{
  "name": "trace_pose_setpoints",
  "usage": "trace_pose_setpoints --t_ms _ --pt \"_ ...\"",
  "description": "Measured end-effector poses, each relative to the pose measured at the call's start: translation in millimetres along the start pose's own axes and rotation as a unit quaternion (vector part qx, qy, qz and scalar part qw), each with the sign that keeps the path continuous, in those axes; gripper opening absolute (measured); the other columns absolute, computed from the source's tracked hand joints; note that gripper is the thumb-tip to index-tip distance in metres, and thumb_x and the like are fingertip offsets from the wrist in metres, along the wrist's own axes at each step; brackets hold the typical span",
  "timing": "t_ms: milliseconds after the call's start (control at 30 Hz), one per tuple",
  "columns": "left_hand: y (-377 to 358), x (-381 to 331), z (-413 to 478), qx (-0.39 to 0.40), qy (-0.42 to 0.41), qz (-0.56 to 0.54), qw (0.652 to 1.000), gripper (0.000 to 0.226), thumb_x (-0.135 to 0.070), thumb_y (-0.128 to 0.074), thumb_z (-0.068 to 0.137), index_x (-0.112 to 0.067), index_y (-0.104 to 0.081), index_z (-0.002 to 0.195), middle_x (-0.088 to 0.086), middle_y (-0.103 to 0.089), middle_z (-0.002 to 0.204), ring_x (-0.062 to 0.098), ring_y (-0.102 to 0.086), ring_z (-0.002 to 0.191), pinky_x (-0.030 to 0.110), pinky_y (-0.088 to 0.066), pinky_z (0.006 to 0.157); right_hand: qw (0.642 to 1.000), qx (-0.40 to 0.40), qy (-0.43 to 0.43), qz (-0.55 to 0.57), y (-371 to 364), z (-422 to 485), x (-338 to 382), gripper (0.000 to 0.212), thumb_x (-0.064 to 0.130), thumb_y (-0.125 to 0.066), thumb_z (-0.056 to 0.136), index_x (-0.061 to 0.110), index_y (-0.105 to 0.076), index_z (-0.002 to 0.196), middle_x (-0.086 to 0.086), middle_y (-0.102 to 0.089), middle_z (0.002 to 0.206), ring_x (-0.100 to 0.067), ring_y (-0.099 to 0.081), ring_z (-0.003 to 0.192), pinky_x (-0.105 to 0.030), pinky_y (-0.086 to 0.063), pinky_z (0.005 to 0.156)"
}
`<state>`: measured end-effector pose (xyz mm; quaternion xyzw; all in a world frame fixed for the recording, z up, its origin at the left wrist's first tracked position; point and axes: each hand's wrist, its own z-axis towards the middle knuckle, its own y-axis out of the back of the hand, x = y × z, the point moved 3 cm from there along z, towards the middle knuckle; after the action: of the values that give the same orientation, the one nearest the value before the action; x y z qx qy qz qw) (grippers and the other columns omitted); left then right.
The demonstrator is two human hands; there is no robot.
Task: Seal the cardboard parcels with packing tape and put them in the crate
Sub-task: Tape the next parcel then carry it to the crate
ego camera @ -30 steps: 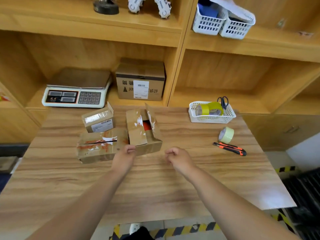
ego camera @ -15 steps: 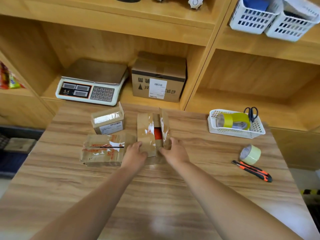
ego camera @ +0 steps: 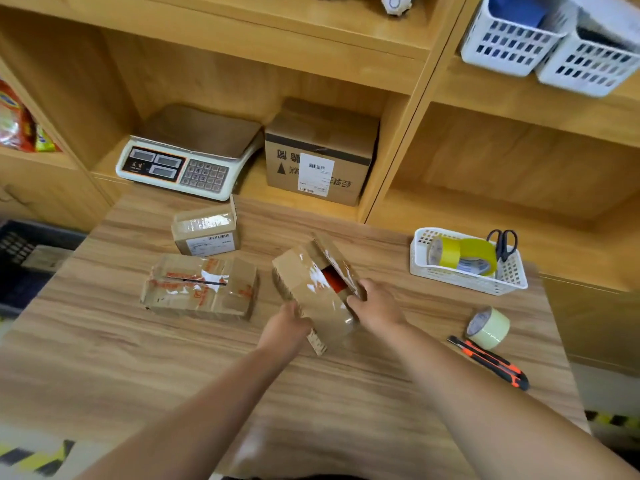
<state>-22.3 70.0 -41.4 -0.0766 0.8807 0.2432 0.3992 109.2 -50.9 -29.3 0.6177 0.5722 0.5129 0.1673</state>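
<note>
Step in hand is judged as prep for sealing: the open parcel [ego camera: 313, 292] is held between both hands at mid-table [ego camera: 311, 393], turned at an angle to the table edge. It is gripped by the left hand [ego camera: 285, 329] at its near-left side, fingers curled round the edge. The right hand [ego camera: 377, 308] is wrapped over the right flap and wall. No tape is applied yet and nothing is in the crate, so the task is judged barely begun. For the next move the two top flaps likely need to be pressed flat and held by one hand while the loose tape roll [ego camera: 488, 327], lying on the table well to the right beside the utility knife [ego camera: 491, 362], is fetched by the other. The parcel is a small brown carton; its flaps stand apart, something red is seen inside, and shiny old tape patches are noted on the flaps. Two more parcels, a flat parcel [ego camera: 201, 285] and a small labelled parcel [ego camera: 206, 232], lie to the left. A dark bin [ego camera: 20, 258] at the left edge is possibly the crate.
</note>
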Motion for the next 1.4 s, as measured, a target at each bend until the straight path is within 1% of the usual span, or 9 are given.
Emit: trace_pose_setpoints --t_ms 100,200,367,500,633,800,1133,1267,1400 --pt "-33.0 -8.9 -11.8 0.048 0.021 -0.015 0.998 0.045 -0.018 -0.053 0.079 -0.020 -0.054 0.123 0.004 -0.063 0.090 0.019 -0.059 0.075 0.025 -0.041 0.058 0.999 0.010 0.014 -0.027 9.6 0.6 -21.5 0.057 0.051 -0.052 0.079 0.026 -0.050 0.131 -0.004 -0.058 0.122 -0.026 -0.053 0.113 -0.039 -0.045 0.093" --pt "-56.4 -14.0 -16.9 0.059 0.028 -0.008 0.998 0.051 -0.024 -0.054 0.078 -0.018 -0.052 0.128 0.009 -0.066 0.104 0.026 -0.063 0.093 0.031 -0.050 0.074 0.995 0.009 0.042 -0.092 20.3 -0.9 -35.5 0.069 0.055 -0.053 0.084 0.025 -0.035 0.144 -0.003 -0.040 0.145 -0.025 -0.037 0.132 -0.040 -0.033 0.107" --pt "-37.3 -39.0 -12.9 -0.093 -0.111 0.168 0.975 0.044 -0.013 -0.049 0.088 -0.017 -0.041 0.131 0.004 -0.059 0.110 0.023 -0.055 0.100 0.029 -0.041 0.076 0.978 -0.010 0.115 -0.173 18.7 -10.7 -45.1 0.097 0.062 -0.052 0.084 0.019 0.002 0.152 -0.005 0.003 0.160 -0.020 0.004 0.147 -0.043 -0.001 0.119" --pt "-24.3 -59.1 16.6 -0.098 -0.256 0.405 0.872 0.086 -0.016 -0.062 0.081 -0.018 -0.012 0.150 0.004 -0.020 0.154 0.022 -0.014 0.142 0.036 -0.017 0.116 0.971 0.020 0.138 -0.193 9.8 -20.0 -50.4 0.103 0.064 -0.049 0.085 0.018 0.015 0.150 -0.001 0.015 0.159 -0.018 0.018 0.145 -0.045 0.009 0.118" --pt "-18.6 -60.1 48.5 -0.009 -0.262 0.585 0.768 0.107 -0.045 -0.067 0.079 -0.025 0.009 0.151 0.006 0.019 0.158 0.027 0.020 0.145 0.053 0.006 0.117 0.965 0.051 0.139 -0.216 -1.6 -22.8 -58.0 0.101 0.065 -0.044 0.087 0.016 0.019 0.149 -0.001 0.022 0.157 -0.017 0.024 0.143 -0.047 0.011 0.117" --pt "-15.8 -56.1 58.6 0.048 -0.219 0.553 0.803 0.109 -0.043 -0.072 0.077 -0.028 0.007 0.152 0.009 0.026 0.155 0.031 0.021 0.144 0.053 0.001 0.118 0.963 0.076 0.136 -0.218 -6.8 -21.4 -62.2 0.097 0.062 -0.044 0.089 0.017 0.017 0.150 -0.002 0.025 0.156 -0.017 0.028 0.142 -0.047 0.011 0.117" --pt "-24.4 -20.9 28.7 0.030 -0.194 0.515 0.834 0.099 -0.055 -0.062 0.079 -0.030 0.000 0.151 0.005 0.014 0.158 0.031 -0.012 0.137 0.042 -0.025 0.111 0.968 0.048 0.166 -0.182 2.1 -19.9 -69.3 0.071 0.044 -0.047 0.095 0.024 -0.010 0.153 0.002 0.004 0.161 -0.013 0.009 0.147 -0.037 -0.006 0.119" --pt "-32.0 -4.4 4.3 -0.021 -0.226 0.526 0.819 0.093 -0.058 -0.060 0.076 -0.025 -0.014 0.150 0.006 -0.011 0.155 0.029 -0.027 0.129 0.039 -0.030 0.107 0.956 0.031 0.181 -0.230 1.2 -25.5 -69.1 0.064 0.037 -0.040 0.098 0.021 -0.011 0.152 0.001 0.002 0.161 -0.015 0.007 0.147 -0.038 -0.001 0.120" --pt "-38.0 3.4 -3.9 -0.075 -0.277 0.535 0.795 0.104 -0.066 -0.076 0.045 -0.011 -0.056 0.131 0.007 -0.055 0.134 0.022 -0.043 0.122 0.039 -0.044 0.096 0.940 0.008 0.197 -0.277 -6.1 -31.5 -66.0 0.061 0.032 -0.031 0.100 0.016 -0.004 0.153 -0.003 0.005 0.161 -0.018 0.008 0.147 -0.039 0.008 0.118"
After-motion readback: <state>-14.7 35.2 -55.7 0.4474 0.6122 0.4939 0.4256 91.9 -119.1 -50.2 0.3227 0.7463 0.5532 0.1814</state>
